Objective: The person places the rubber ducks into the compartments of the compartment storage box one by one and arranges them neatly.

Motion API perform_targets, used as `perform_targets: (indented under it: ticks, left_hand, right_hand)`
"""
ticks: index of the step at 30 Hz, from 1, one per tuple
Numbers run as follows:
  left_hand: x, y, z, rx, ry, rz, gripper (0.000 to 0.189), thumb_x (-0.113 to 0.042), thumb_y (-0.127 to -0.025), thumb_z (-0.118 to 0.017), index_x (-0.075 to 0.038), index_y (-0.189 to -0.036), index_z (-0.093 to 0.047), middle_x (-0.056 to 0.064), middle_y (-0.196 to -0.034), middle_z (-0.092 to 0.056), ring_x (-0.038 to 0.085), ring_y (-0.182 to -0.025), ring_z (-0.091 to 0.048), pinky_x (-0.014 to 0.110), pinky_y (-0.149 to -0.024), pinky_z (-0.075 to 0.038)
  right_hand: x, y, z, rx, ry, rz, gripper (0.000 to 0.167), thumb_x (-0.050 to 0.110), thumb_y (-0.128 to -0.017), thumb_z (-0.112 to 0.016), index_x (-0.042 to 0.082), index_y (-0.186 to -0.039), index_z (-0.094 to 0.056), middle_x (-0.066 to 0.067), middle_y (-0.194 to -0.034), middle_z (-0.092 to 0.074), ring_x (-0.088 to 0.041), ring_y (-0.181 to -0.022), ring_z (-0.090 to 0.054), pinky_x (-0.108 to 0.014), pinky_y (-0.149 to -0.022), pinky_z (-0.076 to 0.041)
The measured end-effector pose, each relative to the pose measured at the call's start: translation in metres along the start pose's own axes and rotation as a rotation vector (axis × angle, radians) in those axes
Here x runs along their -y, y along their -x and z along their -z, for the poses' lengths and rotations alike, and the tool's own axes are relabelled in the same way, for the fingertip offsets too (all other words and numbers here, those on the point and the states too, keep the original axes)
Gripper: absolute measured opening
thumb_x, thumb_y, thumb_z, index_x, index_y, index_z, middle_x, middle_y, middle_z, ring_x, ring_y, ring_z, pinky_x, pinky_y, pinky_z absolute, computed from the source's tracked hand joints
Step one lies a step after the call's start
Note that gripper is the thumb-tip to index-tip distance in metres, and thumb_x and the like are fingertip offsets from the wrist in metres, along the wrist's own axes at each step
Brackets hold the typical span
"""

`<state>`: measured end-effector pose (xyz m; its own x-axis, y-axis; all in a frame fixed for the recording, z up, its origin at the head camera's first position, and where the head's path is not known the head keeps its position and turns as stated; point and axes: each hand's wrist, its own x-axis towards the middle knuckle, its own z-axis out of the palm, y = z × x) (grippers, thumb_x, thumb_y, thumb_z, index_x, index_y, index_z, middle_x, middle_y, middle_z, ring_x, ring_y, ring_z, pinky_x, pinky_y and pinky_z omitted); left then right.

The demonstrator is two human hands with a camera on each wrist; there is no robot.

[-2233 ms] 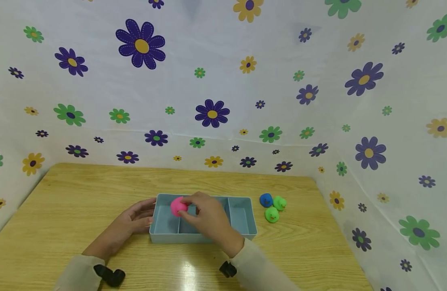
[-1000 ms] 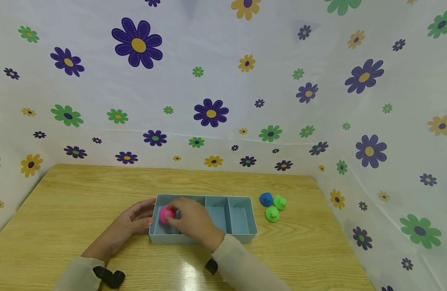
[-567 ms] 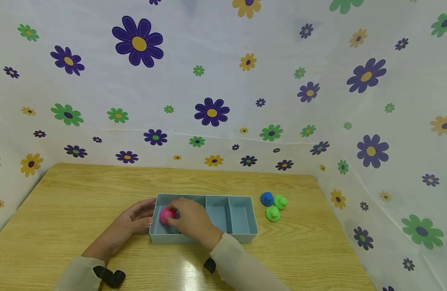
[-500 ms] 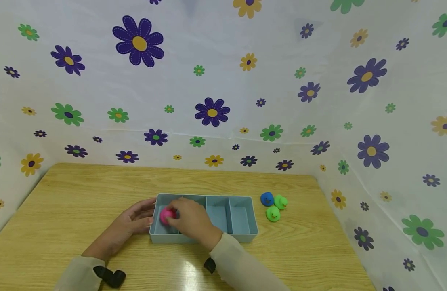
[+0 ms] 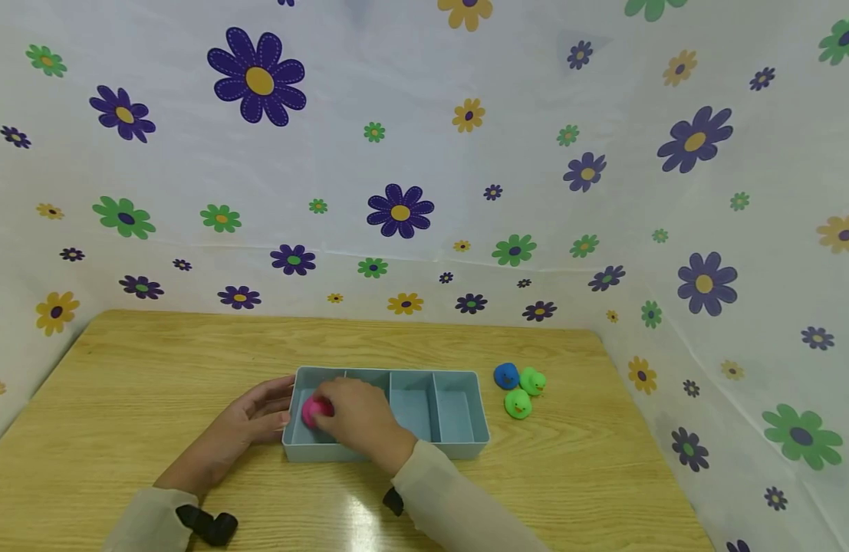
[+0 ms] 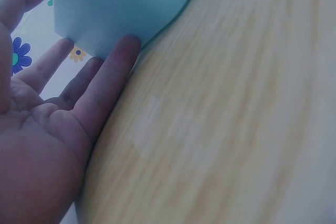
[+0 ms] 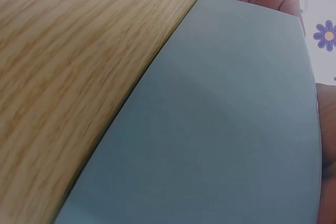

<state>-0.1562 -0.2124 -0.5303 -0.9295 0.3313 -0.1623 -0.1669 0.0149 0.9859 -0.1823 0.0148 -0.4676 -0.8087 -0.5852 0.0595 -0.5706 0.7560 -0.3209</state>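
A pale blue box (image 5: 389, 452) with several compartments in a row stands on the table. Inside its leftmost compartment, my right hand (image 5: 357, 414) pinches a pink rubber duck (image 5: 314, 414) between thumb and fingers, which partly cover it. At the box's left end is my left hand (image 5: 255, 414), fingers extended. The left wrist view shows its fingertips touching the end wall (image 6: 121, 9). In the right wrist view the box's long side wall (image 7: 210, 119) hides most of the right hand and all of the duck.
To the right of the box sit a blue rubber duck (image 5: 506, 376) and two green rubber ducks, one farther back (image 5: 532, 381) and one nearer (image 5: 518, 404). A flower-patterned white sheet (image 5: 327, 169) encloses the wooden table (image 5: 189, 345) at the back and sides.
My right hand has carried the pink duck left and lowered it into the leftmost compartment. Over the last half second it has barely moved. The left hand stays at the box's end.
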Motion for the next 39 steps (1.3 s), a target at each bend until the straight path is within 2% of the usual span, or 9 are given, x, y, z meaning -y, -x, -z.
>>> perform_targets:
  ticks: [5, 12, 19, 22, 28, 35, 39]
  left_hand:
    - [0.000, -0.001, -0.001, -0.001, 0.001, 0.005, 0.065, -0.018, -0.105, -0.062, -0.011, -0.162, -0.030, 0.024, -0.159, -0.038, 0.018, -0.134, -0.054, 0.038, -0.100, -0.057]
    - [0.002, -0.002, -0.002, 0.003, 0.006, -0.003, 0.066, -0.018, -0.105, -0.062, -0.010, -0.162, -0.029, 0.025, -0.159, -0.038, 0.022, -0.135, -0.053, 0.037, -0.099, -0.057]
    - [0.003, -0.004, -0.002, 0.018, 0.014, -0.008, 0.065, -0.017, -0.106, -0.061, -0.010, -0.162, -0.029, 0.025, -0.159, -0.037, 0.012, -0.131, -0.056, 0.035, -0.099, -0.057]
    - [0.003, -0.004, -0.002, 0.022, 0.018, -0.005, 0.065, -0.017, -0.106, -0.061, -0.010, -0.162, -0.028, 0.025, -0.160, -0.037, 0.013, -0.131, -0.056, 0.036, -0.099, -0.056]
    - [0.002, -0.001, -0.002, 0.012, -0.001, 0.001, 0.066, -0.019, -0.105, -0.061, -0.010, -0.162, -0.029, 0.025, -0.159, -0.038, 0.024, -0.137, -0.053, 0.036, -0.099, -0.057]
    - [0.002, 0.000, -0.001, 0.009, 0.004, -0.008, 0.066, -0.019, -0.106, -0.061, -0.010, -0.162, -0.028, 0.025, -0.160, -0.037, 0.012, -0.131, -0.056, 0.036, -0.098, -0.057]
    - [0.002, 0.000, -0.001, 0.003, -0.005, -0.009, 0.066, -0.020, -0.105, -0.061, -0.010, -0.162, -0.029, 0.025, -0.159, -0.038, 0.019, -0.134, -0.054, 0.036, -0.098, -0.057]
  right_hand:
    - [0.000, 0.000, -0.002, -0.005, 0.018, 0.001, 0.019, 0.031, -0.095, -0.076, 0.021, -0.111, -0.076, 0.011, -0.096, -0.069, 0.001, -0.076, -0.054, -0.015, -0.063, -0.045]
    - [0.000, -0.001, -0.003, 0.025, 0.023, -0.020, 0.021, 0.031, -0.095, -0.077, 0.020, -0.112, -0.075, 0.010, -0.094, -0.069, -0.001, -0.075, -0.052, -0.015, -0.060, -0.043]
    - [0.001, -0.001, -0.001, 0.051, 0.032, -0.044, 0.021, 0.032, -0.095, -0.076, 0.020, -0.112, -0.074, 0.010, -0.092, -0.067, -0.002, -0.074, -0.052, -0.016, -0.060, -0.043]
    - [0.001, 0.000, -0.001, 0.048, 0.035, -0.041, 0.021, 0.032, -0.095, -0.076, 0.020, -0.112, -0.074, 0.010, -0.092, -0.067, -0.002, -0.074, -0.052, -0.016, -0.060, -0.043]
    - [0.002, 0.000, 0.000, 0.045, 0.022, -0.033, 0.024, 0.031, -0.095, -0.077, 0.019, -0.114, -0.074, 0.009, -0.095, -0.069, -0.001, -0.075, -0.053, -0.015, -0.062, -0.044]
    - [-0.002, 0.000, 0.008, 0.033, 0.006, -0.027, 0.030, 0.036, -0.098, -0.073, 0.019, -0.122, -0.072, 0.007, -0.104, -0.070, -0.002, -0.083, -0.059, -0.017, -0.068, -0.050]
    - [-0.009, 0.004, 0.021, -0.020, -0.025, -0.008, 0.031, 0.034, -0.098, -0.072, 0.017, -0.124, -0.072, 0.003, -0.109, -0.071, -0.004, -0.088, -0.063, -0.019, -0.073, -0.053]
